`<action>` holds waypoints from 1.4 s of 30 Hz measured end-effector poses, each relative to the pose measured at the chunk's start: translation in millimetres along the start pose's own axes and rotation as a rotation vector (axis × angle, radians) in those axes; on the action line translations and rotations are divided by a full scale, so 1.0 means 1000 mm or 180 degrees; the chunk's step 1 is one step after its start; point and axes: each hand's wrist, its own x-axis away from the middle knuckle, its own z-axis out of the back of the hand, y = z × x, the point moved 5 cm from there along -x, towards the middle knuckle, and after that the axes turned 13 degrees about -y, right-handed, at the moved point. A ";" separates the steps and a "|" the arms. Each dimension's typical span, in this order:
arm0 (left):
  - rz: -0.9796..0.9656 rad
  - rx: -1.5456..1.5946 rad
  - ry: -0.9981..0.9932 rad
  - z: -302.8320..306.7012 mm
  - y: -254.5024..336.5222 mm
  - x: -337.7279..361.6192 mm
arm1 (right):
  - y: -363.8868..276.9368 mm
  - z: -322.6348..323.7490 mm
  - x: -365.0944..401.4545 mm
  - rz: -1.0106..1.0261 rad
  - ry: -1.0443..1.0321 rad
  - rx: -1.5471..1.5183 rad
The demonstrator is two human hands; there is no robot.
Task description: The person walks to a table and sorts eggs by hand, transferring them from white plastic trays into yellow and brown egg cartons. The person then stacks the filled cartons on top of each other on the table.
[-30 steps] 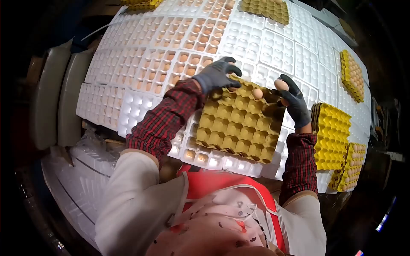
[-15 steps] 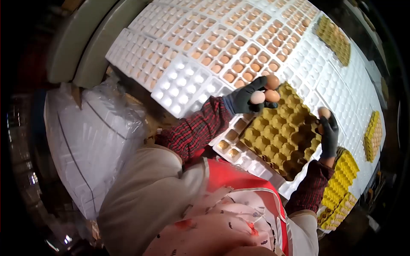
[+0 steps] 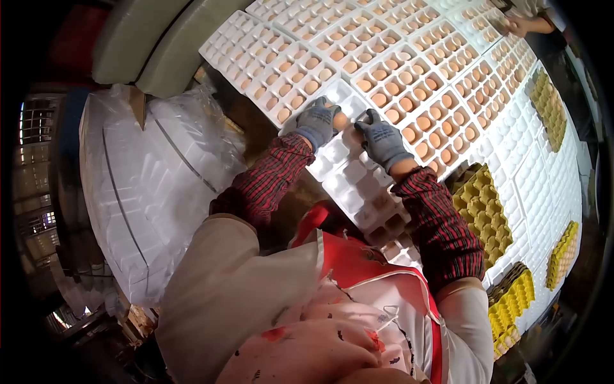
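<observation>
One egg (image 3: 340, 121) shows in the grip of the left hand (image 3: 318, 123), fingers curled round it, over a white tray (image 3: 347, 93). Blunt or pointed end: can't tell; long axis partly hidden by fingers. Right hand (image 3: 382, 139) just beside, over same tray area, fingers bent; can't tell if its grip has anything. Brown eggs (image 3: 407, 104) sit in cells up and right of both hands, too many and small to count. Five pulp stacks at right: two olive, three yellow. Nearest olive stack (image 3: 484, 214) runs upper left to lower right. One other person's hand (image 3: 519, 27), top right. One plastic-wrapped bundle (image 3: 153, 185), left.
</observation>
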 end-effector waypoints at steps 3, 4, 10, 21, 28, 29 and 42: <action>-0.0205 -0.0026 0.0131 0.000 -0.019 -0.018 | -0.011 0.019 -0.023 -0.0222 0.0006 0.0299; -0.0255 0.0029 0.0215 -0.001 -0.024 -0.021 | -0.015 0.025 -0.036 -0.0164 0.0242 0.0326; -0.0518 0.1454 0.1333 0.047 -0.035 -0.029 | -0.013 -0.007 -0.051 0.0238 0.1018 0.0077; -0.1569 0.1490 0.0672 0.001 0.095 -0.047 | 0.144 -0.066 0.469 -0.4432 0.2586 -0.1066; -0.2862 0.1947 -0.0561 -0.074 0.334 0.096 | 0.126 -0.098 0.525 -0.3969 0.3274 -0.2463; -0.3023 0.2210 -0.0726 -0.062 0.354 0.112 | 0.106 -0.064 0.553 -0.3875 0.3716 -0.2211; -0.2546 0.2857 -0.1635 -0.151 0.447 0.193 | 0.184 -0.215 0.821 -0.5167 0.4220 -0.2817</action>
